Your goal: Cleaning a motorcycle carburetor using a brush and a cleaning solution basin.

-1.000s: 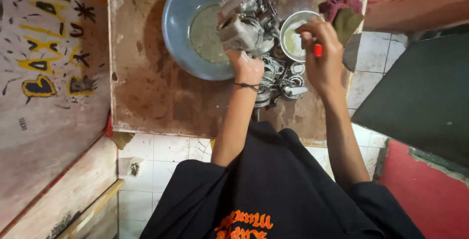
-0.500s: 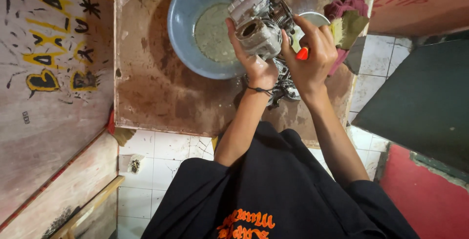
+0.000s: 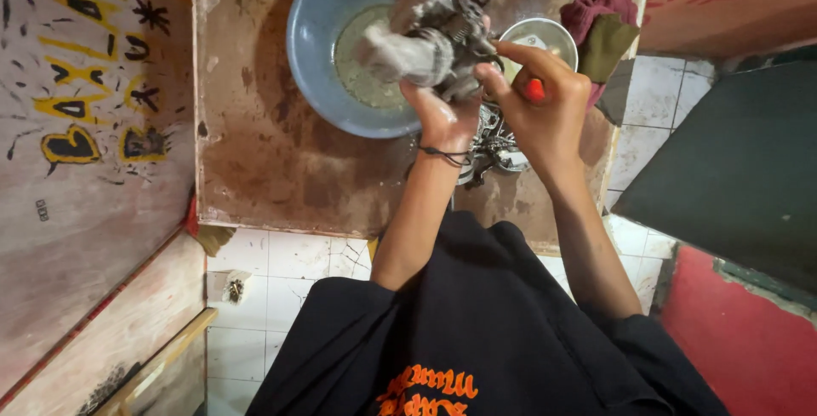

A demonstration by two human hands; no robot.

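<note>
Left hand grips a grey metal engine part from below, fingers wrapped round its underside, holding it up over the blue basin; the part is motion-blurred, so the fine detail of it is unreadable. Right hand is closed around a red-handled tool, only the red end showing between the fingers, with the index finger stretched toward the part's right side; whether the tool tip touches the part I can't tell. A thin dark band sits on the left wrist. The basin stands on the upper part of the brown, stained worktop and holds a shallow pool of murky liquid. Just right of the part is a small round metal bowl with pale liquid in it, partly covered by the right hand. Below the hands, on the worktop, lies a cluster of shiny metal pieces, mostly hidden by wrists. At the worktop's upper right corner a dark red rag and an olive cloth are bunched together, touching. White tiled floor shows under the worktop's near edge. Person wears a black shirt with orange print.
</note>
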